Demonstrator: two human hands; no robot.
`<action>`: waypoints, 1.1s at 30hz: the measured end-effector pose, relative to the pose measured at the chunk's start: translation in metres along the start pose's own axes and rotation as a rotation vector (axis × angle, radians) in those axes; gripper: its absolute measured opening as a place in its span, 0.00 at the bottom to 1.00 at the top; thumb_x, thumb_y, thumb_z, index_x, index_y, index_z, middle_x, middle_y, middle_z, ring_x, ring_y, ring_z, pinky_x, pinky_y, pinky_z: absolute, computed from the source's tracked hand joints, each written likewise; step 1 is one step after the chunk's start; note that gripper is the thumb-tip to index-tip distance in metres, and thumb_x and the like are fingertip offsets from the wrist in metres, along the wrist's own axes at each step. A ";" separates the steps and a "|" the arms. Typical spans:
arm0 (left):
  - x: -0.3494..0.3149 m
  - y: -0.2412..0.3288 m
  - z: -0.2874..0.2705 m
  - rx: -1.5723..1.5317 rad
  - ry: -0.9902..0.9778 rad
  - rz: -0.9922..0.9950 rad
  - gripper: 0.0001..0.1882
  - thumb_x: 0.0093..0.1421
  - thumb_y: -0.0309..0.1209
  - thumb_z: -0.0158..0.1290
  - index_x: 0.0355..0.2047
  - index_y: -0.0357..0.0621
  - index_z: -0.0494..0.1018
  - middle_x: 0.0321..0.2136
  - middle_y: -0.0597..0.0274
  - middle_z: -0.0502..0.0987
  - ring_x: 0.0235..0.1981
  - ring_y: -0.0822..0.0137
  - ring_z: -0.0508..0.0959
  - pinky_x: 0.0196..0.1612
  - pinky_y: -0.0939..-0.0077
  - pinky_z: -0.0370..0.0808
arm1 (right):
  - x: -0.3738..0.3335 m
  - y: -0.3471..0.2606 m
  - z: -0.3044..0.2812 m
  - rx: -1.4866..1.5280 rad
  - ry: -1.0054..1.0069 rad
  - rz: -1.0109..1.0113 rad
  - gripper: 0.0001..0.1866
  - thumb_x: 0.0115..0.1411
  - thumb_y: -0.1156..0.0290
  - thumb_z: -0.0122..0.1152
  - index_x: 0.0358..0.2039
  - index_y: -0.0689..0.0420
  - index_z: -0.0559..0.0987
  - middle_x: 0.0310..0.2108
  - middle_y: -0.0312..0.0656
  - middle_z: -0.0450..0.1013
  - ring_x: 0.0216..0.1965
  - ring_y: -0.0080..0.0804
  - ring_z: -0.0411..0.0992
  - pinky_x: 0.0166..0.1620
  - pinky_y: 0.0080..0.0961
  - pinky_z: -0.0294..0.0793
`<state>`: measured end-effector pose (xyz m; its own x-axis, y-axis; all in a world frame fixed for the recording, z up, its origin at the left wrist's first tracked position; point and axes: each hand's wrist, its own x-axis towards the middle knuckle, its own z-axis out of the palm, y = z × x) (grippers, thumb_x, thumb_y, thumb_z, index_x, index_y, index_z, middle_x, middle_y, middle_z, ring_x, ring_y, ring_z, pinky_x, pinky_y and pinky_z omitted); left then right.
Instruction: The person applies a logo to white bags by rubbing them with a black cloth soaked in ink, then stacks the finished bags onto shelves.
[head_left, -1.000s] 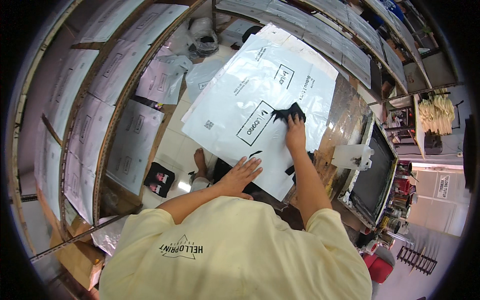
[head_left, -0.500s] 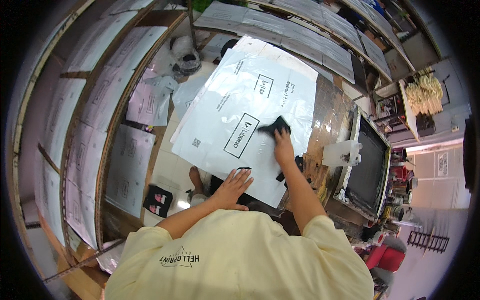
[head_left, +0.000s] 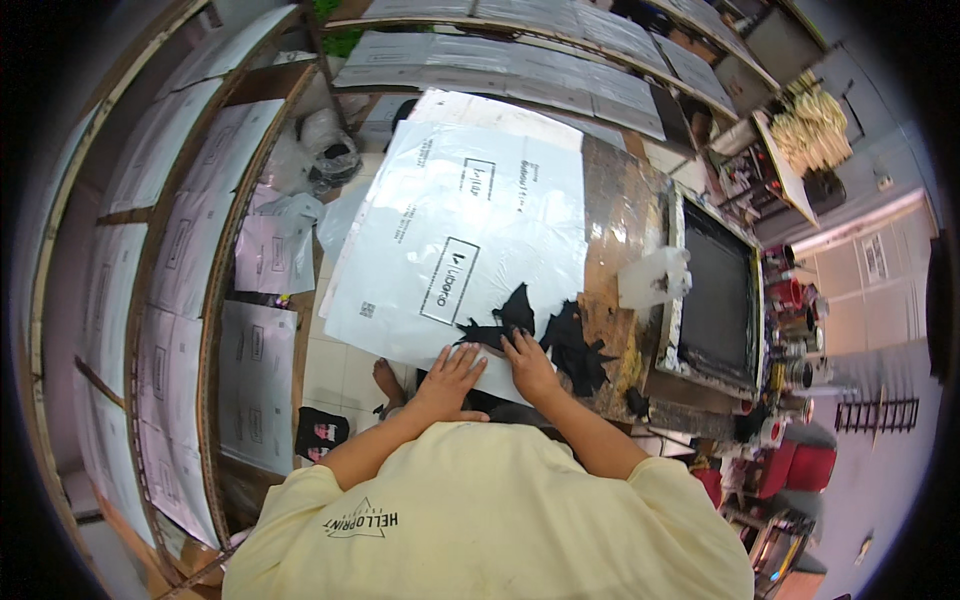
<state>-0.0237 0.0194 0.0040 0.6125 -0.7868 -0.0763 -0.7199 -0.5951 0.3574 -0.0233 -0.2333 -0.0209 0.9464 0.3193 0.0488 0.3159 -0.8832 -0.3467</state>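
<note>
A white plastic sheet with black printing lies on the worktable, one of several stacked. My left hand rests flat on its near edge, fingers stretched out, fingertips beside a crumpled black cloth. That cloth lies on the sheet's near right part, and my right hand has its fingers on it, gripping its near edge. Just right of this hand, a heap of black rags lies at the sheet's border on the wooden tabletop.
Right of the sheet stand a translucent plastic jug and a dark framed screen. Racks with printed white sheets run along the left and far sides. Paint cans line the right. A red chair stands at lower right.
My right hand has drawn the black cloth from the sheet's middle right toward me, close to my left hand. The left hand stays at the near edge. My view has shifted slightly.
</note>
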 end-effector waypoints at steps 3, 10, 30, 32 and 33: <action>0.006 -0.001 -0.005 0.018 -0.096 -0.025 0.62 0.54 0.78 0.49 0.72 0.38 0.59 0.74 0.37 0.53 0.76 0.41 0.49 0.76 0.41 0.41 | 0.004 0.004 -0.020 0.251 -0.111 0.134 0.23 0.60 0.78 0.53 0.56 0.65 0.79 0.56 0.65 0.74 0.57 0.63 0.73 0.62 0.48 0.72; 0.013 -0.008 -0.007 -0.158 0.008 -0.036 0.47 0.60 0.58 0.61 0.67 0.33 0.64 0.69 0.36 0.62 0.71 0.39 0.59 0.73 0.47 0.57 | -0.025 0.008 -0.111 0.545 0.157 0.507 0.19 0.62 0.71 0.55 0.51 0.66 0.81 0.43 0.63 0.79 0.45 0.58 0.80 0.48 0.42 0.78; 0.021 -0.005 -0.020 -0.061 0.155 -0.131 0.24 0.62 0.27 0.60 0.59 0.38 0.73 0.62 0.46 0.69 0.49 0.49 0.75 0.54 0.59 0.77 | -0.033 0.029 -0.044 -0.052 0.070 0.658 0.25 0.64 0.73 0.55 0.62 0.47 0.76 0.54 0.52 0.70 0.55 0.55 0.68 0.54 0.50 0.73; 0.026 -0.011 -0.015 -0.052 0.169 -0.080 0.21 0.62 0.24 0.57 0.57 0.37 0.75 0.58 0.47 0.71 0.49 0.49 0.75 0.53 0.60 0.78 | -0.041 0.054 -0.047 0.085 0.146 0.655 0.22 0.63 0.75 0.55 0.57 0.49 0.79 0.49 0.53 0.71 0.52 0.58 0.70 0.54 0.50 0.73; 0.026 -0.016 -0.012 -0.067 0.174 -0.065 0.20 0.62 0.22 0.55 0.55 0.36 0.75 0.56 0.49 0.73 0.49 0.50 0.75 0.52 0.60 0.78 | -0.043 0.064 -0.054 0.100 0.277 0.710 0.20 0.57 0.79 0.55 0.49 0.51 0.83 0.48 0.54 0.73 0.49 0.61 0.70 0.54 0.51 0.73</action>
<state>0.0081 0.0104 0.0070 0.7081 -0.7037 0.0589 -0.6575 -0.6265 0.4186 -0.0403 -0.3223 0.0056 0.9065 -0.4221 0.0112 -0.3690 -0.8048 -0.4650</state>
